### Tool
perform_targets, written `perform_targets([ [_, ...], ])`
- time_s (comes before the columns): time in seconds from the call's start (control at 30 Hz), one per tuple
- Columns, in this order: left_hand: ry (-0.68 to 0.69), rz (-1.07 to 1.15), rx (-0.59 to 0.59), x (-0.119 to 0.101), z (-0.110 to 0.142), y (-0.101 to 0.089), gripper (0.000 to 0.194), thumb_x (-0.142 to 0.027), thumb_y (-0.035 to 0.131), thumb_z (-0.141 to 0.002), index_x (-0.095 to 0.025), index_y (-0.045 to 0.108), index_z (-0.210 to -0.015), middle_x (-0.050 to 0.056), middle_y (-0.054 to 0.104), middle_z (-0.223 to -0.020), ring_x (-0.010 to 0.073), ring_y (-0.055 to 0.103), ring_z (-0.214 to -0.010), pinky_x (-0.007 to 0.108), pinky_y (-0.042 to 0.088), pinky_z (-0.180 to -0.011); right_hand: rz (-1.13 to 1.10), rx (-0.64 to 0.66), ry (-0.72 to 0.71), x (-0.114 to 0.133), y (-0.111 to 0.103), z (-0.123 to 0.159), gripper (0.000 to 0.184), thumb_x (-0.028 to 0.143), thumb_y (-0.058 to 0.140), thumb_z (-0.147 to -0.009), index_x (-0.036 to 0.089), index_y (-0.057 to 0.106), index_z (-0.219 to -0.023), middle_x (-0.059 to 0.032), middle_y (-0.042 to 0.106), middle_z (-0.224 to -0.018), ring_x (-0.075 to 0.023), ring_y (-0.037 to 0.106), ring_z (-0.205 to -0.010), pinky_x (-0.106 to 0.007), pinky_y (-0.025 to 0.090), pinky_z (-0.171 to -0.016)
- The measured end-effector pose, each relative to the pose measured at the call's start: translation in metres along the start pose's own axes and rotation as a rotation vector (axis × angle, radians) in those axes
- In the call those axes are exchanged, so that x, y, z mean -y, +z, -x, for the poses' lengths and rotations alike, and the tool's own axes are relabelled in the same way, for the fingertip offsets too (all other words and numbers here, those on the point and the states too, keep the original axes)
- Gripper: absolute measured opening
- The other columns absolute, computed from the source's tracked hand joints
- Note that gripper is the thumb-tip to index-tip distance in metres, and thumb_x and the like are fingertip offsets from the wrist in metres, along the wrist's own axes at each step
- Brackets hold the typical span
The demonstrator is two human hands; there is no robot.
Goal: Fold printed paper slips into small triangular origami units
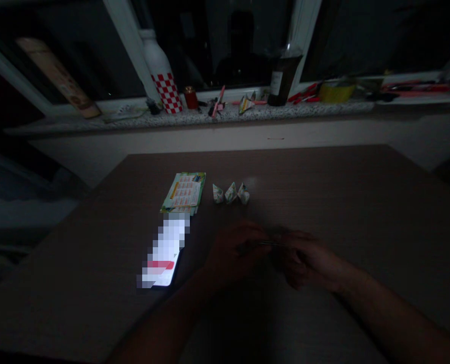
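My left hand (234, 247) and right hand (310, 258), both curled nearly closed, pinch a thin dark item (270, 243) over the counter (342, 197). Three folded papers (231, 193) stand just beyond; a lit phone (164, 253) and card stack (185, 192) lie left.

A thin, dark object (270, 243) spans the fingers (295, 235)

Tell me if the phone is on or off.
On: the phone shows a lit screen, white with a red patch, bright against the dark table.
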State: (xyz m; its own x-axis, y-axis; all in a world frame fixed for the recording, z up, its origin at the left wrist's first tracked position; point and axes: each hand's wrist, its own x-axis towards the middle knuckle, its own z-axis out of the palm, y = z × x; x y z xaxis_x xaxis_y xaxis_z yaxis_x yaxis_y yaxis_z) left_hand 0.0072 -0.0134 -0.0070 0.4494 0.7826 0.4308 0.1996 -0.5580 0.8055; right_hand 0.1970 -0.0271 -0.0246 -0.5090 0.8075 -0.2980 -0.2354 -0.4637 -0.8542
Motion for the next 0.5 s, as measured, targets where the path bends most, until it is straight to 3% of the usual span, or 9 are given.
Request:
perform_targets([
  [0.13, -0.062, -0.062, 0.016, 0.000, 0.001, -0.002, 0.009, -0.025, 0.061, -0.083, -0.016, 0.065, -0.080, 0.003, 0.065, -0.078, 0.0137, 0.059, -0.074, 0.024, 0.045, -0.069, 0.381, -0.246, -0.373, 0.004, -0.004, 0.001, 0.049, 0.047, 0.040, -0.092, 0.019, 0.053, -0.053, -0.0010, 0.056, -0.049, -0.0143, 0.057, -0.047, -0.026, 0.048, -0.048],
  [0.2, -0.096, -0.079, 0.019, 0.001, 0.001, -0.003, 0.010, -0.025, 0.062, -0.082, -0.016, 0.064, -0.078, 0.003, 0.064, -0.076, 0.0134, 0.058, -0.071, 0.024, 0.043, -0.066, 0.440, -0.329, -0.467, 0.007, -0.006, 0.005, 0.037, 0.045, 0.046, -0.091, 0.019, 0.062, -0.069, -0.0022, 0.064, -0.065, -0.0155, 0.062, -0.062, -0.026, 0.050, -0.057],
  [0.27, -0.113, -0.065, 0.048, 0.002, 0.001, -0.003, 0.010, -0.025, 0.062, -0.081, -0.016, 0.064, -0.077, 0.002, 0.063, -0.074, 0.0126, 0.056, -0.068, 0.023, 0.042, -0.063, 0.636, -0.359, -0.634, 0.009, -0.007, 0.009, 0.028, 0.043, 0.054, -0.087, 0.019, 0.068, -0.084, -0.0035, 0.069, -0.076, -0.0170, 0.065, -0.069, -0.027, 0.051, -0.061],
  [0.37, -0.125, -0.030, 0.102, 0.001, 0.001, -0.001, 0.009, -0.023, 0.062, -0.080, -0.015, 0.064, -0.075, 0.001, 0.060, -0.069, 0.0116, 0.054, -0.064, 0.022, 0.040, -0.061, 0.825, -0.359, -0.749, 0.009, -0.004, 0.012, 0.017, 0.030, 0.069, -0.077, 0.020, 0.070, -0.090, -0.0033, 0.073, -0.078, -0.0170, 0.068, -0.067, -0.025, 0.053, -0.060],
  [0.5, -0.248, -0.002, 0.101, -0.004, 0.000, 0.001, 0.011, -0.024, 0.061, -0.079, -0.015, 0.066, -0.077, 0.001, 0.063, -0.068, 0.0124, 0.056, -0.065, 0.022, 0.041, -0.061, 0.886, -0.358, -0.783, 0.008, 0.003, 0.010, 0.008, 0.022, 0.070, -0.076, 0.019, 0.073, -0.083, -0.0035, 0.075, -0.072, -0.0165, 0.069, -0.060, -0.024, 0.055, -0.055],
])
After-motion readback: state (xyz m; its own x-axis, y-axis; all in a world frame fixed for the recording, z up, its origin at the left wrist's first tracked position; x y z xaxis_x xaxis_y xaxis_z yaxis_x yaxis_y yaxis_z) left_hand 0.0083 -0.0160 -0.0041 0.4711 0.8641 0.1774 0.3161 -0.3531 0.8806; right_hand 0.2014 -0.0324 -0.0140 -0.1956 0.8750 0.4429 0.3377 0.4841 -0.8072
